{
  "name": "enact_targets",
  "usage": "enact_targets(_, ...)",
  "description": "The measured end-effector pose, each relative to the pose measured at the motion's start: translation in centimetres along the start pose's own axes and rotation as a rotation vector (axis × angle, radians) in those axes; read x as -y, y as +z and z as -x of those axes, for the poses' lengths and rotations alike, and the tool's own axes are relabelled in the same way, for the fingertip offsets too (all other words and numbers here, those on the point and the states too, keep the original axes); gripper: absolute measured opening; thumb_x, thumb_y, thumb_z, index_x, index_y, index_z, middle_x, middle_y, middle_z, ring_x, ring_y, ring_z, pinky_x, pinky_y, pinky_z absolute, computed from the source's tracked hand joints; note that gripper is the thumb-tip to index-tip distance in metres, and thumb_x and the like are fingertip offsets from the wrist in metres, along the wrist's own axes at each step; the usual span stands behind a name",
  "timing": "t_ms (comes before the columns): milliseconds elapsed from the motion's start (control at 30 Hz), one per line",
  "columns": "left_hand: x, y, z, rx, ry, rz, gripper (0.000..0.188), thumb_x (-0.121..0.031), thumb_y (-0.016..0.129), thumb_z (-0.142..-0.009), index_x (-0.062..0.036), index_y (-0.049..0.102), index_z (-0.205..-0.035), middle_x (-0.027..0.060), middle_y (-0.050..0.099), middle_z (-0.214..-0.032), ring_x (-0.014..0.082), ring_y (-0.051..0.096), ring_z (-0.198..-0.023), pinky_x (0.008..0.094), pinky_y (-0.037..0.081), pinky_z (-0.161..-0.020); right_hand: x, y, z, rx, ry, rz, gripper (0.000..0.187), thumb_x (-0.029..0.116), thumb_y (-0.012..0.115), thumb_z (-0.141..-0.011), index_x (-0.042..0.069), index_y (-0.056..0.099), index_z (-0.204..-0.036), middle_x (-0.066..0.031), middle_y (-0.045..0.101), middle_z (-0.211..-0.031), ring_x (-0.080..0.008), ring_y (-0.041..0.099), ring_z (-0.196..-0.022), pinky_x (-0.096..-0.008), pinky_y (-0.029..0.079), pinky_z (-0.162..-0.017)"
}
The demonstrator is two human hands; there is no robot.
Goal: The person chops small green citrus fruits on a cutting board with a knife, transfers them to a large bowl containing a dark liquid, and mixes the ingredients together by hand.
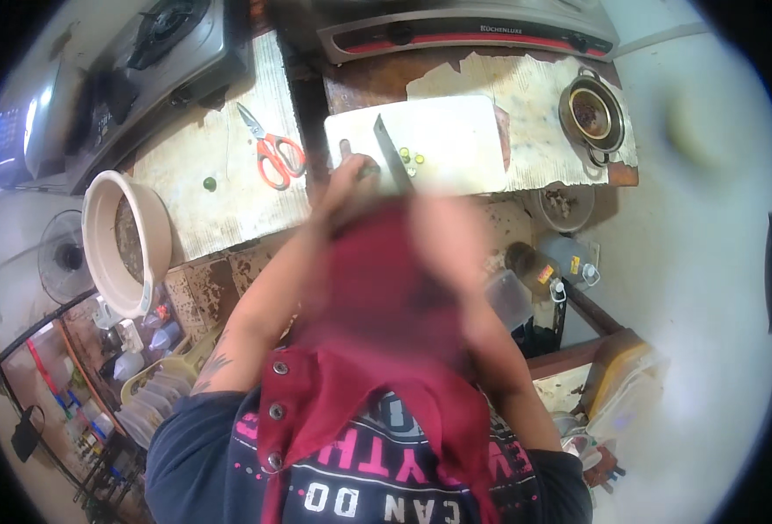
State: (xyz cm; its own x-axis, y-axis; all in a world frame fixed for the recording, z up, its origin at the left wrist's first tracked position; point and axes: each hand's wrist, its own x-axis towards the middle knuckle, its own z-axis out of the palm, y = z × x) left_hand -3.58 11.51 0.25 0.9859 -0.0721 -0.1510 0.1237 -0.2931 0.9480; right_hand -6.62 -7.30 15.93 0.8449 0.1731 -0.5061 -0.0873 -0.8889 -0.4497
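A white cutting board (456,131) lies near the table edge in front of me. My left hand (344,185) is on its left part, fingers curled round what looks like a piece of green vegetable (369,171), mostly hidden. My right hand (445,231), smeared by blur, grips a kitchen knife (391,153). The dark blade points away over the board, slanting up to the left; the handle is hidden. Several small round green slices (407,155) rest just right of the blade.
Left of the board lie orange-handled scissors (275,159) and a small green piece (209,183). A beige basin (161,223) stands at the table's left end, near a gas stove (154,83). A metal pan (614,131) sits far right; a grey appliance (473,35) stands behind.
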Motion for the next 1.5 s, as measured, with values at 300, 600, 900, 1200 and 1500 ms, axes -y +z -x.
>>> enact_targets(300, -1.0, 0.3, 0.4, -0.126, 0.165, -0.280, 0.022, -0.005, 0.066, -0.076, -0.0004, 0.056, -0.095, 0.0169, 0.059, -0.091, 0.0274, 0.060, -0.085, 0.0350, 0.046, -0.075, 1.1, -1.9, 0.9, 0.047, -0.037, 0.098, 0.012, 0.007, 0.042, -0.086, -0.001, 0.045, -0.095, -0.0239, 0.063, -0.084, -0.0420, 0.063, -0.077, -0.0508, 0.050, -0.068)
enact_targets(600, -0.3, 0.2, 0.6, -0.089, 0.041, -0.269, 0.022, -0.005, 0.065, -0.078, 0.0007, 0.056, -0.097, 0.0181, 0.060, -0.094, 0.0297, 0.060, -0.086, 0.0358, 0.047, -0.075, 0.6, -1.0, 1.1, -0.017, -0.020, 0.053, 0.012, 0.006, 0.044, -0.085, -0.001, 0.045, -0.095, -0.0250, 0.062, -0.084, -0.0433, 0.063, -0.078, -0.0514, 0.049, -0.071)
enact_targets(900, -1.5, -0.4, 0.1, 0.000, 0.047, -0.319, 0.024, -0.005, 0.065, -0.078, 0.0007, 0.058, -0.099, 0.0179, 0.060, -0.094, 0.0309, 0.061, -0.088, 0.0353, 0.048, -0.077, 0.8, -1.7, 1.5, 0.000, -0.019, 0.019, 0.011, 0.006, 0.043, -0.086, -0.001, 0.045, -0.093, -0.0264, 0.062, -0.086, -0.0434, 0.063, -0.079, -0.0518, 0.049, -0.071)
enact_targets(1200, -5.6, -0.1, 0.5, -0.005, 0.192, -0.251, 0.021, -0.004, 0.064, -0.078, 0.0007, 0.056, -0.097, 0.0209, 0.058, -0.095, 0.0386, 0.058, -0.089, 0.0383, 0.047, -0.077, 1.1, -1.3, 0.6, 0.030, -0.066, 0.035, 0.011, 0.006, 0.041, -0.087, -0.002, 0.045, -0.093, -0.0267, 0.063, -0.085, -0.0428, 0.063, -0.078, -0.0500, 0.050, -0.069)
enact_targets(1500, 1.0, -0.2, -0.4, 0.078, 0.032, -0.145, 0.023, -0.003, 0.064, -0.080, -0.0006, 0.053, -0.100, 0.0134, 0.058, -0.089, 0.0254, 0.060, -0.083, 0.0356, 0.051, -0.064, -2.6, 5.3, -6.7, 0.001, -0.028, -0.240, 0.020, 0.017, 0.044, -0.090, -0.001, 0.048, -0.099, -0.0247, 0.064, -0.089, -0.0427, 0.062, -0.085, -0.0506, 0.048, -0.076)
